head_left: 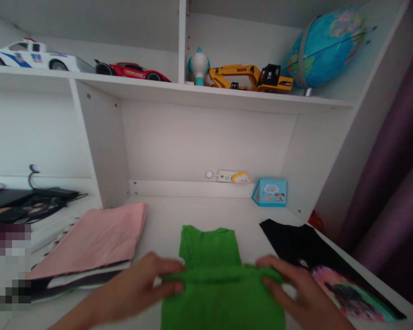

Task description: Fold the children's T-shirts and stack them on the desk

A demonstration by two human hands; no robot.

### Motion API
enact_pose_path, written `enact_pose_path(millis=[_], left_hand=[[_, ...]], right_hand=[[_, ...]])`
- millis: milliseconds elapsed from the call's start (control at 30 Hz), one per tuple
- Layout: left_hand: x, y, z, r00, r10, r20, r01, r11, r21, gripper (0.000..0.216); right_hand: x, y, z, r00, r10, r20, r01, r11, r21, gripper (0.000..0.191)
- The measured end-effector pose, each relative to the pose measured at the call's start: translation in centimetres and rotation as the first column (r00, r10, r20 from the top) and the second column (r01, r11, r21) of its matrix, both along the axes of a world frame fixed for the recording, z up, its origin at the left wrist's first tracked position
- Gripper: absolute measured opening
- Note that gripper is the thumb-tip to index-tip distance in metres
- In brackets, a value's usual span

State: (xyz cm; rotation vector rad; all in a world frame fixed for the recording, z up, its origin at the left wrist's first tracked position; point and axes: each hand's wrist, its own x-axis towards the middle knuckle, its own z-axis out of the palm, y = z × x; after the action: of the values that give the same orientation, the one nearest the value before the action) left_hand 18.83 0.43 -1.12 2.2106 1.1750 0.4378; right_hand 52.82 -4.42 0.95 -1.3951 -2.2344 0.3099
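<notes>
A green garment (209, 250), its kind not fully shown, lies on the white desk in front of me. Across its middle runs a raised fold, pinched at both ends. My left hand (141, 284) grips the left end of this fold between thumb and fingers. At the right end, my right hand (296, 288) pinches the cloth the same way. Both hands are slightly blurred. The garment's near part runs out of the bottom of the view.
Left of me lies a stack of folded clothes with a pink cloth (99, 238) on top. A black garment with a colourful print (351, 293) lies at right. Behind stand a desk calendar (271, 192) and a power strip (225, 176). Toy vehicles and a globe (330, 48) occupy the shelf above.
</notes>
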Motion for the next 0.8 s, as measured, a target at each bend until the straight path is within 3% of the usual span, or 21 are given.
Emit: enact_pose_path(millis=[67,100,167,233,300,367,567,667,800], left_hand=[[1.3,4.0,2.2,0.996,-0.058,0.064,0.061,0.997,-0.047,0.033],[2.0,6.0,2.5,0.992,-0.071,0.102,0.08,0.993,-0.087,0.036],[2.9,9.6,1.5,0.99,-0.024,0.141,0.052,0.978,-0.2,0.04],[3.2,12.0,-0.8,0.993,-0.019,0.12,0.051,0.962,-0.268,0.038],[2.8,12.9,-2.9,0.994,-0.025,0.11,0.054,0.963,-0.263,0.034],[2.3,13.1,-3.8,0.992,-0.028,0.122,0.055,0.973,-0.224,0.032],[2.2,14.3,-2.2,0.994,0.057,-0.09,-0.053,0.998,0.043,0.021],[2.8,15.1,-3.0,0.976,0.152,-0.156,-0.135,0.984,0.117,0.018],[3.2,15.3,-4.8,0.958,0.229,-0.17,-0.201,0.965,0.169,0.031]], right_hand=[[-1.0,6.1,-0.2,0.984,0.007,-0.179,-0.02,0.997,-0.072,0.025],[-1.5,8.8,-0.9,0.981,0.006,-0.191,-0.025,0.995,-0.094,0.021],[-2.4,12.9,-2.9,0.986,-0.049,-0.16,0.025,0.988,-0.151,0.018],[-2.9,15.1,-5.1,0.988,-0.082,-0.128,0.059,0.982,-0.178,0.019],[-3.0,15.7,-6.9,0.989,-0.089,-0.119,0.067,0.981,-0.182,0.018],[-2.7,15.6,-7.7,0.989,-0.082,-0.125,0.06,0.983,-0.172,0.018],[-2.2,16.7,-6.8,0.986,-0.117,-0.122,0.103,0.987,-0.12,0.016],[-2.6,17.8,-7.5,0.979,-0.191,-0.068,0.18,0.974,-0.135,0.018],[-3.1,18.3,-8.9,0.956,-0.294,-0.025,0.286,0.944,-0.164,0.029]])
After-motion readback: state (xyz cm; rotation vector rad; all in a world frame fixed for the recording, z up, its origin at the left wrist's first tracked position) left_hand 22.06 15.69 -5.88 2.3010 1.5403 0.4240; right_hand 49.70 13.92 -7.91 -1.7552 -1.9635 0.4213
